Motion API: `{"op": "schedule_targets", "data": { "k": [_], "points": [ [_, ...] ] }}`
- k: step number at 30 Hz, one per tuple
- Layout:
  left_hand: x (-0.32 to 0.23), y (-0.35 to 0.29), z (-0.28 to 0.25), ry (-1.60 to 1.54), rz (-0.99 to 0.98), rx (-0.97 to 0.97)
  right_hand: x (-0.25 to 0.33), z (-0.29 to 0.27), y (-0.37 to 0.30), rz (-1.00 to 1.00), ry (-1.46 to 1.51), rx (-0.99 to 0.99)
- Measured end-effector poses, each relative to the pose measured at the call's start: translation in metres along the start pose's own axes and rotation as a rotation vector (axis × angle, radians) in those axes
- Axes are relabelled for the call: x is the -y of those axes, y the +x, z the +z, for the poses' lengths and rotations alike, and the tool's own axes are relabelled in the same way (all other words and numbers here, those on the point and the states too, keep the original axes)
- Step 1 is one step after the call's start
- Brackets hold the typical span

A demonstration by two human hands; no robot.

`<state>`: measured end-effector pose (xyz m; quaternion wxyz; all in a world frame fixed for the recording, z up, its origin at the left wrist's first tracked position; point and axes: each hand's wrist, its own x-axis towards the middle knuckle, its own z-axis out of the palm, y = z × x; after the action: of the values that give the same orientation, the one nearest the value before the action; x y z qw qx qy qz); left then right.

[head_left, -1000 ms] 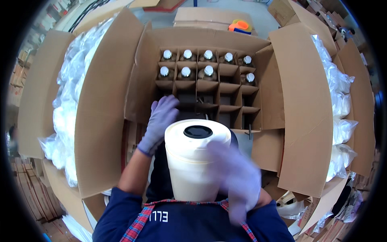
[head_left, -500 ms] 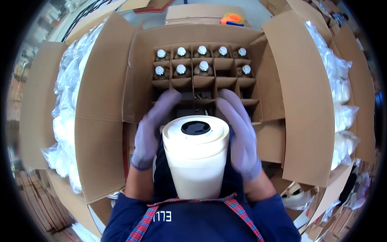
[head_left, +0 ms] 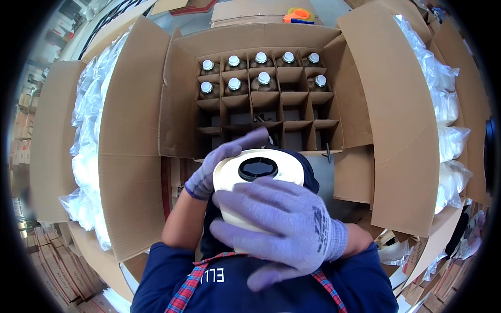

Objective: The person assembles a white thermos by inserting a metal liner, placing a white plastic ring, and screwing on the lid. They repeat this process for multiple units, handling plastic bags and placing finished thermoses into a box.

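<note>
In front of my chest is a cream, tub-like container (head_left: 229,177) with a glossy black oval in its top. My left hand (head_left: 224,161), gloved in light purple, lies along its far left rim with the fingers stretched out. My right hand (head_left: 276,224), in a matching glove, crosses the container's near side with fingers spread, hiding much of its body. Whether the right palm touches it, I cannot tell. Beyond my hands stands an open cardboard box (head_left: 255,35) with dividers; several dark bottles (head_left: 263,81) with silvery caps fill its far compartments.
Tall flaps rise left (head_left: 130,141) and right (head_left: 396,115) of the box. Past them, cartons hold items in clear plastic bags (head_left: 91,125) (head_left: 451,141). An orange tape dispenser (head_left: 299,15) lies on cardboard at the back. Stacked flat cartons (head_left: 57,266) stand at lower left.
My right hand has swung from the container's right side across its near side. My left hand has come in against the rim. The container has shifted slightly right.
</note>
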<state>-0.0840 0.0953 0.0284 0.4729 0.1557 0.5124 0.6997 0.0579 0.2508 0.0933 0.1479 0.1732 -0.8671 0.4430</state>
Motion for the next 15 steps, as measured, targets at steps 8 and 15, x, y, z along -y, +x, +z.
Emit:
{"op": "schedule_targets", "data": {
  "k": [8, 15],
  "points": [
    [0.014, 0.013, -0.041, 0.259, 0.189, 0.374, 0.002, 0.005, 0.003, 0.257, -0.187, 0.087],
    [-0.020, -0.024, -0.017, 0.605, 0.423, -0.006, -0.096, 0.011, -0.022, -0.002, 0.240, -0.144]
  ]
}}
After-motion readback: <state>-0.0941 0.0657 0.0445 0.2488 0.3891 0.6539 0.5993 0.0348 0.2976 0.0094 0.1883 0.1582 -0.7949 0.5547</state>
